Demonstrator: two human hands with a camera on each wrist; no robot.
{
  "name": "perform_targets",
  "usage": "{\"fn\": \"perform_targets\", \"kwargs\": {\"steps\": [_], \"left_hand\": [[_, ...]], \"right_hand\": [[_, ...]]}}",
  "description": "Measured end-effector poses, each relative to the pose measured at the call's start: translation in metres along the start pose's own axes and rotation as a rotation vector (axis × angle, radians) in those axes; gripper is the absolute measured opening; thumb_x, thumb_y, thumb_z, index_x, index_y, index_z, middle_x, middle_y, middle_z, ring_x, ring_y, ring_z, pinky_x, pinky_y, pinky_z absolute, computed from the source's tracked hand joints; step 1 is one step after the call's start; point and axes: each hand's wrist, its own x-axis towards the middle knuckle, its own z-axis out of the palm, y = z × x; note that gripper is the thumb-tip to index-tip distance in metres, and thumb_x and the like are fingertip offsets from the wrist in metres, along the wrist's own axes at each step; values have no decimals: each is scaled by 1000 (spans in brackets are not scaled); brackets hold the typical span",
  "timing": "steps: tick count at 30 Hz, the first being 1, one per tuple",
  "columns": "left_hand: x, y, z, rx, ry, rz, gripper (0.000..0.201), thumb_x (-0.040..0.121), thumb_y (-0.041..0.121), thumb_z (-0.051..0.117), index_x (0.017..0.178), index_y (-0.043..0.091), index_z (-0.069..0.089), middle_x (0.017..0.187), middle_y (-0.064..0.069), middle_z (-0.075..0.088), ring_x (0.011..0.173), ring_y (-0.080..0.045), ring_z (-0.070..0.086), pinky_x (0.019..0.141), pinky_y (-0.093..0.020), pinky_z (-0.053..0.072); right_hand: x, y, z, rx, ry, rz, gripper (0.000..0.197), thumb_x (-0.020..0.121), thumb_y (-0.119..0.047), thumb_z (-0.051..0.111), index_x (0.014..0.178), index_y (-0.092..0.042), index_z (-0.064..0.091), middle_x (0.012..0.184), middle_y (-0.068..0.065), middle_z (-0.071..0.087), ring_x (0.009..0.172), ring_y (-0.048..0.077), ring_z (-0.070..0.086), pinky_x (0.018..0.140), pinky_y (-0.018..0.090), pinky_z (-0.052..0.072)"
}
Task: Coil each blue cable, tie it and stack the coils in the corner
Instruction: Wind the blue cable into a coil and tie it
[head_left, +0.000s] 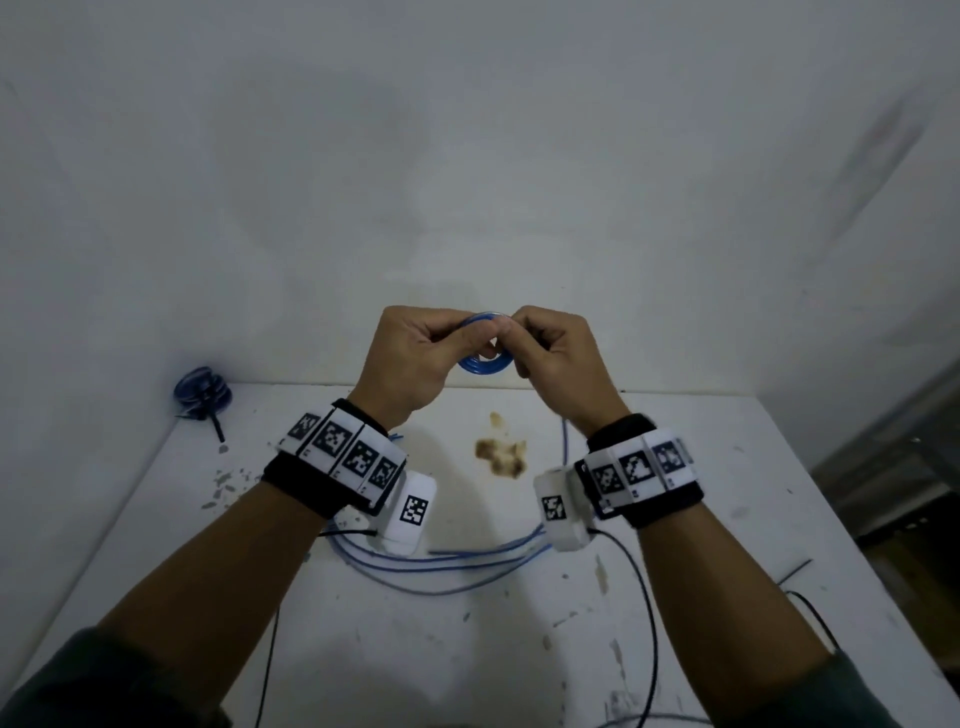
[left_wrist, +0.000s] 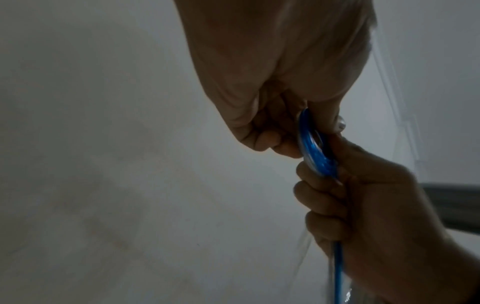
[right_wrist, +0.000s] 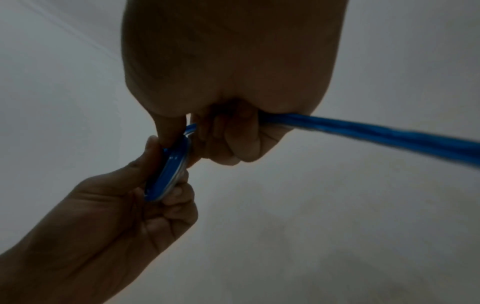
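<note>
While both hands pinch coil (head_left: 483, 358), stain (head_left: 501, 451), seemingly stacked coils (head_left: 203, 392)

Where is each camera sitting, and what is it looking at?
Head: worn high on the person's head, looking down at the white table; both forearms, the left hand and the right hand show.
Left wrist: looks along the left hand at the small blue coil; the right hand shows too.
Right wrist: looks along the right hand at the coil; the left hand shows too.
Shared: all three see both hands pinching the coil.
</note>
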Motion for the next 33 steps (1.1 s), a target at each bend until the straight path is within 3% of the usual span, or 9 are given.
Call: {"fn": "perform_targets", "kwargs": {"steps": [3, 6, 9, 13, 17, 20, 25, 29, 33], "left_hand": [[4, -1, 3, -187, 151, -43, 14, 89, 19, 69, 79, 19, 78, 71, 3, 73, 69, -15, 67, 74, -28, 53], [5, 7, 11, -360, 145, -125, 17, 84, 28, 68, 75, 19, 80, 72, 1, 72, 71, -13, 66, 73, -27, 53], [2, 7, 16, -418, 171, -177, 18, 82, 32, 69, 78, 18, 80, 76, 0, 73, 74, -13, 66, 74, -28, 53], [3, 0, 7, -324, 207, -176, 22, 82, 42, 68, 85, 24, 80, 86, -1, 75, 86, -20, 65, 81, -42, 46], [2, 1, 2, -323, 211, -176, 22, 81, 44, 68, 84, 26, 81, 85, 0, 75, 88, -22, 61, 85, -46, 42], [0, 1, 3, -312, 190, -202, 20, 88, 34, 62, 82, 29, 80, 82, 4, 74, 85, -18, 62, 86, -46, 43], [5, 7, -10, -30, 201, -93, 11, 93, 17, 65, 90, 14, 76, 72, 7, 74, 71, -8, 66, 71, -24, 47], [9, 6, -33, 360, -32, 54, 10, 87, 20, 73, 96, 20, 77, 73, -2, 70, 61, -6, 56, 60, -18, 41], [11, 8, -33, 436, -167, 130, 13, 82, 22, 75, 93, 16, 79, 73, -3, 68, 62, -2, 55, 61, -10, 35]], "right_hand": [[-16, 12, 23, 147, 169, 12, 36, 102, -27, 46, 73, -11, 59, 54, -6, 44, 48, 10, 37, 49, 20, 32], [-27, 16, 47, 227, 283, 9, 51, 100, -42, 42, 84, 6, 52, 60, 2, 40, 52, 12, 34, 50, 25, 32], [-23, 11, 59, 228, 358, -23, 57, 97, -56, 46, 84, -1, 50, 64, 1, 40, 56, 14, 33, 51, 28, 31], [-20, 9, 58, 116, 403, -75, 28, 101, -28, 46, 82, -10, 56, 62, -1, 42, 54, 8, 35, 52, 22, 33], [-20, 10, 54, 113, 369, -82, 18, 101, -14, 49, 87, -15, 61, 59, -5, 41, 53, 7, 36, 51, 19, 33], [-22, 9, 55, 178, 320, -53, 16, 100, -24, 51, 104, -17, 65, 58, -14, 45, 52, 13, 35, 48, 24, 33], [-16, 11, 30, 156, 161, 20, 34, 101, -38, 39, 112, -17, 64, 62, -6, 56, 56, 11, 48, 53, 21, 38], [-2, 0, -5, -19, -46, 81, 31, 99, -38, 47, 113, -16, 64, 88, 2, 70, 73, 24, 68, 59, 34, 51], [13, -17, -12, -352, -220, -72, 27, 102, -37, 49, 107, -18, 67, 79, -14, 62, 67, 13, 62, 63, 28, 49]]}}
